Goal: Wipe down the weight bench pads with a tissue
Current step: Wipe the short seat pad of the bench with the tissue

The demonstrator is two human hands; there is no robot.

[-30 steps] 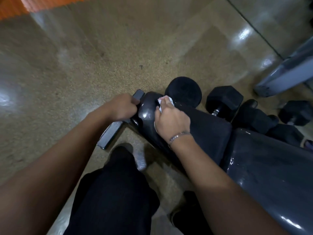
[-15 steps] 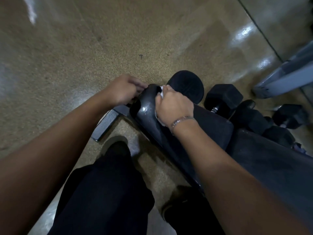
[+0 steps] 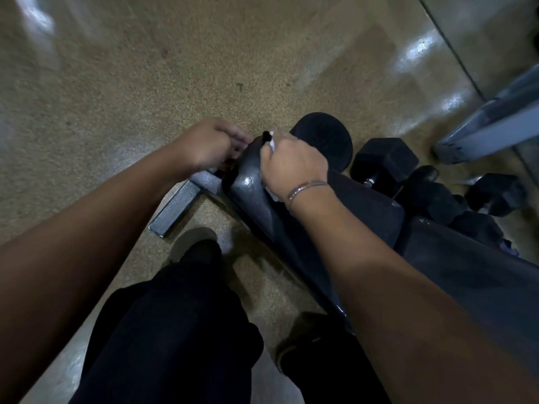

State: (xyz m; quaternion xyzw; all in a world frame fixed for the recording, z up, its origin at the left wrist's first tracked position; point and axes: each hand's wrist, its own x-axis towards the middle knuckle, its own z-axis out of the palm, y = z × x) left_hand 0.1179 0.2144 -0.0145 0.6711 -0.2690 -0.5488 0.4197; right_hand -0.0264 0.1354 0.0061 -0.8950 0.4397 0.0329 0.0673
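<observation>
A dark, glossy seat pad (image 3: 256,196) of the weight bench runs from the middle towards the lower right, where a second, larger pad (image 3: 466,275) follows it. My right hand (image 3: 294,164) presses a white tissue (image 3: 271,144) against the far tip of the seat pad; only small bits of tissue show beyond the fingers and under the palm. My left hand (image 3: 210,142) curls around the left side of that same tip, fingers bent. It is unclear what the left fingers hold.
The bench's grey metal foot bar (image 3: 175,208) lies on the speckled floor below my left hand. A round black roller (image 3: 323,138) and several black hex dumbbells (image 3: 385,160) sit right of the pad. A grey machine frame (image 3: 493,126) stands far right. My legs are below.
Both hands have slid along the seat pad towards its far tip. The left hand came off the foot bar end and onto the pad's tip, beside the right hand with the tissue.
</observation>
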